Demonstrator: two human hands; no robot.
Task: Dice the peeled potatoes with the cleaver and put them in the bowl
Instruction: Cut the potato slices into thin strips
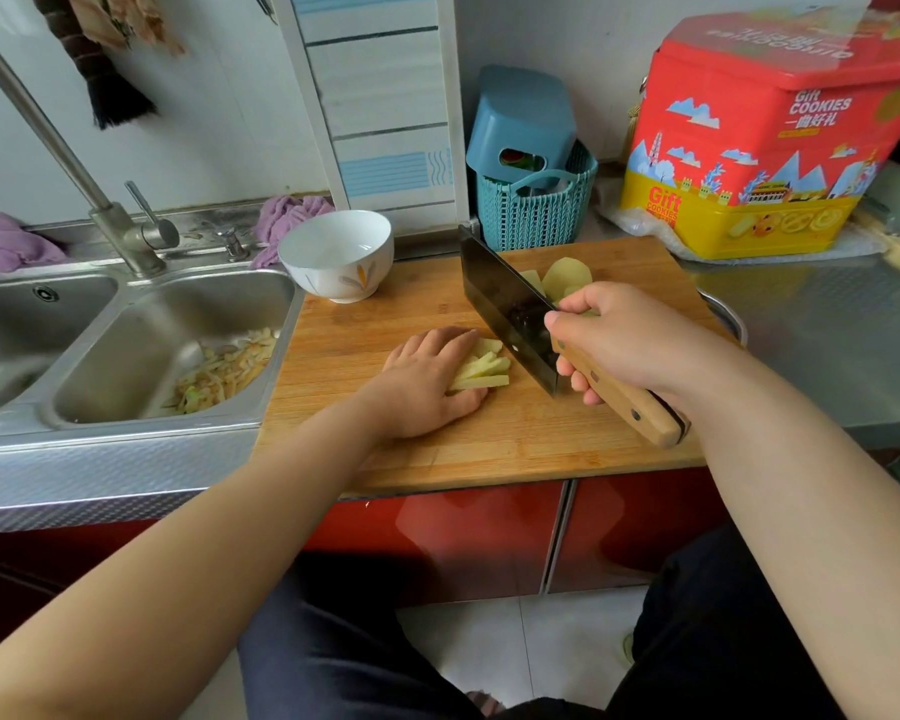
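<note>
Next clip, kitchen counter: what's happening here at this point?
A person is cutting potato on a wooden cutting board. The right hand grips the cleaver by its wooden handle, blade edge down on the board right beside a bundle of potato strips. The left hand presses on those strips to steady them. More potato slices wait behind the blade. The white bowl at the board's far left corner looks empty so far. Peelings lie in the sink.

Cleaver [507,309] beside potato strips [481,368]
</note>
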